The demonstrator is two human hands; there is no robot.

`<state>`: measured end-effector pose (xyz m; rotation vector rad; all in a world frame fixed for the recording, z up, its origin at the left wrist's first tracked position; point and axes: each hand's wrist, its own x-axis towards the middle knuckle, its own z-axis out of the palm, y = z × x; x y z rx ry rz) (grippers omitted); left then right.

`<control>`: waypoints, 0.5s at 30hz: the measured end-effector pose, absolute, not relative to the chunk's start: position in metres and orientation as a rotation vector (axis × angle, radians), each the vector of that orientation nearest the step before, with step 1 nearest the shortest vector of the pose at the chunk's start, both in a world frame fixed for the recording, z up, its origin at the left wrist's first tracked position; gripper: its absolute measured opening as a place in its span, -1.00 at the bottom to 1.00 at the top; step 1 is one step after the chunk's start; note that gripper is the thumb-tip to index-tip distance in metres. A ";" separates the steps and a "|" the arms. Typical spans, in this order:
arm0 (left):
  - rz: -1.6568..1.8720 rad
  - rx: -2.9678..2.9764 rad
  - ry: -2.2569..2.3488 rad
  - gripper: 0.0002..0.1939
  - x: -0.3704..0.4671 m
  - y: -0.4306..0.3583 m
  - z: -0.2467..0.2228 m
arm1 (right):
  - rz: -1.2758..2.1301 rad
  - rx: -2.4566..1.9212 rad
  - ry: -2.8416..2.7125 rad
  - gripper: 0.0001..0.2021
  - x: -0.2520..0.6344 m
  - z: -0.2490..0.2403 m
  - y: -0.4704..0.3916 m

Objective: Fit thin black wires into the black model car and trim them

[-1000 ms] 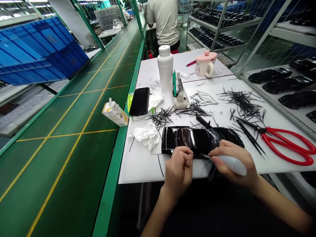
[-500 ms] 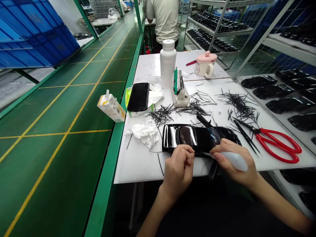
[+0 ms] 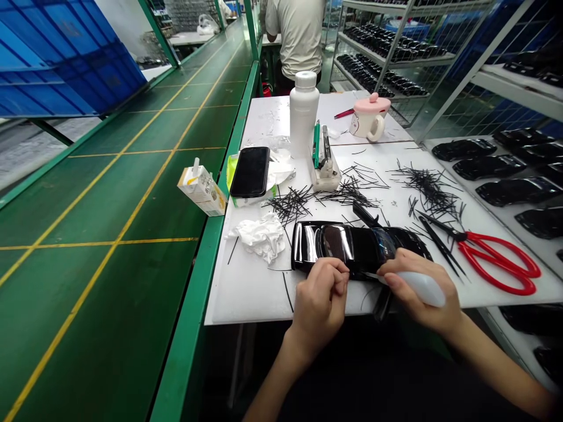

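Note:
A glossy black model car (image 3: 358, 245) lies lengthwise on the white table, its doors swung outward on both sides. Closed in a pinch, my left hand (image 3: 320, 296) rests against the car's near side; whatever is between its fingertips is hidden. My right hand (image 3: 424, 287) is wrapped round a pale squeeze bottle (image 3: 426, 288), whose thin nozzle points left at the car's near edge by the open door. Beyond the car lie loose black strips (image 3: 290, 203). To the right are red-handled scissors (image 3: 497, 258) and dark tweezers (image 3: 440, 246).
Crumpled tissue (image 3: 261, 236), a phone (image 3: 250, 172), a drink carton (image 3: 203, 190), a white bottle (image 3: 303, 114), a tool holder (image 3: 325, 173) and a lidded mug (image 3: 370, 117) stand around. A green conveyor (image 3: 145, 176) runs left; racks of car bodies (image 3: 519, 190) stand right. Another person (image 3: 301, 35) is ahead.
The whole view has shifted slightly, so things appear a little further right. Both hands, the squeeze bottle and the model car keep nearly the same places relative to one another.

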<state>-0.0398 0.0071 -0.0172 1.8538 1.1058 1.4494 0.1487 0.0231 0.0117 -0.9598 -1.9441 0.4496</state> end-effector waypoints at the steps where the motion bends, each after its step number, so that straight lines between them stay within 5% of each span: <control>1: 1.450 1.849 1.105 -0.73 -0.040 0.007 -0.017 | 0.457 -0.967 -1.941 -0.87 0.149 0.010 0.022; 15: 1.438 1.804 1.134 -0.72 -0.040 0.007 -0.016 | 0.611 -0.957 -1.705 -0.85 0.157 0.008 0.015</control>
